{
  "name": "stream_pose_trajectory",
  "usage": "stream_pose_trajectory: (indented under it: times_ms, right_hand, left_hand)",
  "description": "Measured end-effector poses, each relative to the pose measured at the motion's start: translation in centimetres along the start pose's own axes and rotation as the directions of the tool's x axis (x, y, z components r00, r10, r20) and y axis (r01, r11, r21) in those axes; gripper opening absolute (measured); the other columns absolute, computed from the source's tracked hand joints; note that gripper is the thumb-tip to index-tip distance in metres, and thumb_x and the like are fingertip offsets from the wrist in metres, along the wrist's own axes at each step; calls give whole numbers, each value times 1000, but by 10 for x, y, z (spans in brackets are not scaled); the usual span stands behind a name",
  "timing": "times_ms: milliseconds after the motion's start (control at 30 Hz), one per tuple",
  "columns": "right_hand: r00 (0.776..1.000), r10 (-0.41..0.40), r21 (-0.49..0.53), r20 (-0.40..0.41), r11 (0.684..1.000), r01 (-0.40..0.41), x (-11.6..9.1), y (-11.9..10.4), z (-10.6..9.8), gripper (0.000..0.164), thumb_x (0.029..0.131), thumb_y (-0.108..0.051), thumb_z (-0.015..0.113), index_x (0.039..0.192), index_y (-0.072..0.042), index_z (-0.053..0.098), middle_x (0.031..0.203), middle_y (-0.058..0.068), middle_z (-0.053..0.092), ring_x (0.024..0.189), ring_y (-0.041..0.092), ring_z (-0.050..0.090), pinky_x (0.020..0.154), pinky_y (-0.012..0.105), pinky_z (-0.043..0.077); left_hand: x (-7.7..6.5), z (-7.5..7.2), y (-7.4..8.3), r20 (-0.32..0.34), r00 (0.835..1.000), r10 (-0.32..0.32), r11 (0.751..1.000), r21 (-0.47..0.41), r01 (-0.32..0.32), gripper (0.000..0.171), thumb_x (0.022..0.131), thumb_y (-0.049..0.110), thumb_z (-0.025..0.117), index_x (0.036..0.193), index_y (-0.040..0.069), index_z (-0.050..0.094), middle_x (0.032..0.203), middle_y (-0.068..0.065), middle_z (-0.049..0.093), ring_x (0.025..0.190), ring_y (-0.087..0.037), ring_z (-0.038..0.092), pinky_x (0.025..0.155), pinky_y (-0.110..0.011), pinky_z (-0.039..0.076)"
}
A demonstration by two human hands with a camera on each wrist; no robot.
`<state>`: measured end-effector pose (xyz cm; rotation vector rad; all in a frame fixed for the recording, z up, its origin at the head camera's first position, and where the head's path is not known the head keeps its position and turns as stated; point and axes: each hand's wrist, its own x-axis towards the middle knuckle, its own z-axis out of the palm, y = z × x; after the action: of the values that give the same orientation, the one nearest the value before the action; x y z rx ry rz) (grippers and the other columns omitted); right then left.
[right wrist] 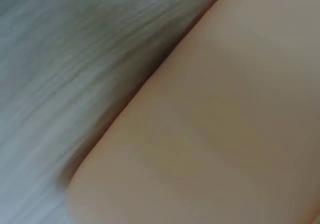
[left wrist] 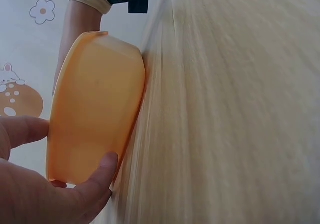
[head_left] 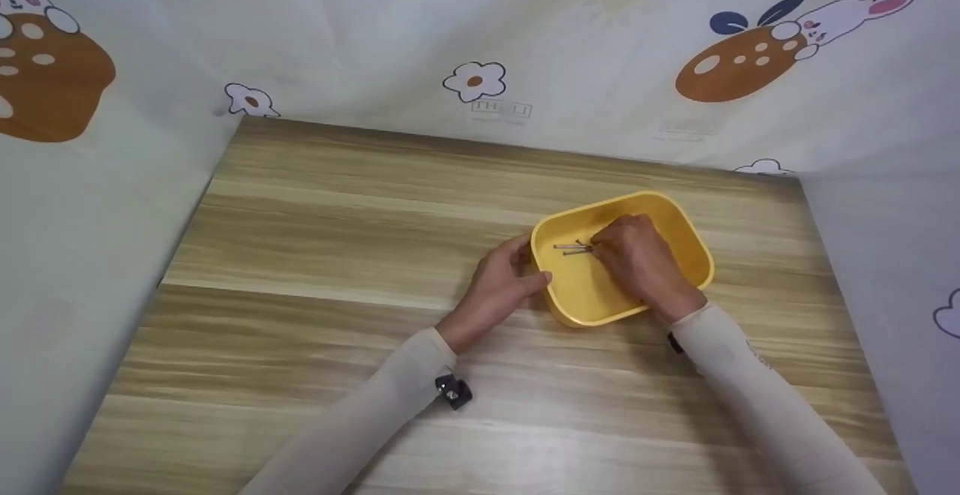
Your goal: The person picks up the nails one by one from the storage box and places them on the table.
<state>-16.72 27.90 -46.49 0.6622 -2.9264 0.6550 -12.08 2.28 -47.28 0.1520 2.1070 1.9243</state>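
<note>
A yellow rectangular plastic container point(head_left: 589, 300) with rounded corners sits on the table in the head view. My left hand point(head_left: 499, 277) grips its left end, thumb at the rim and fingers along the outer wall, as the left wrist view also shows. Inside it, several thin grey nails point(head_left: 576, 253) lie close to the base. Their right ends meet the curled fingertips of my right hand point(head_left: 637, 259), which reaches in over the near rim and pinches them; the fingertips are partly hidden behind the hand. The container's outer wall point(right wrist: 200, 124) fills most of the right wrist view.
The wood-grain table point(head_left: 315, 255) extends left of and in front of the container. Pale printed sheets point(head_left: 375, 45) hang upright at the table's back and sides. Small black cameras are worn on both sleeved wrists, the left one point(head_left: 454, 391) close above the tabletop.
</note>
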Motion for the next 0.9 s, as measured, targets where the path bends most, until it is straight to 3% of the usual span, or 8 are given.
stream_pose_trajectory:
  times_ms: [167, 333, 633, 900]
  right_hand:
    - [1000, 26, -29, 5, 999, -26, 2, -1, 1, 10, 94, 0, 79, 98, -4, 88, 93, 10, 79, 95, 33, 64, 98, 52, 46]
    - [999, 38, -37, 15, 999, -37, 5, -3, 0, 12, 95, 1, 76, 96, -3, 88, 94, 12, 79, 96, 34, 65, 98, 52, 47]
    - [999, 39, 0, 16, 999, -39, 3, -1, -9, 6, 93, 3, 80, 90, 1, 85, 96, 15, 79, 101, 38, 64, 99, 52, 48]
    - [997, 71, 30, 14, 997, -71, -5, 3, -13, 7, 91, 8, 76, 91, 6, 82, 99, 20, 78, 104, 41, 63, 101, 54, 48]
  left_hand:
    - [0, 1, -1, 10, 1000, 12, 999, -32, -11, 72, 95, 6, 79, 161, -3, 50, 154, -17, 62, 143, -31, 58, 123, -40, 46]
    - [1, 1, 0, -4, 1000, -2, 1000, -6, 2, 73, 95, 7, 80, 161, -3, 50, 156, -16, 61, 145, -29, 56, 125, -39, 44]
    - [1, 1, 1, 0, 1000, -1, 1000, 2, 1, 74, 96, 7, 80, 162, -2, 49, 157, -15, 61, 145, -28, 55, 125, -39, 43]
    - [1, 0, -2, -7, 1000, -7, 1000, 16, 7, 73, 95, 7, 80, 162, -1, 50, 156, -16, 61, 144, -29, 56, 126, -42, 42]
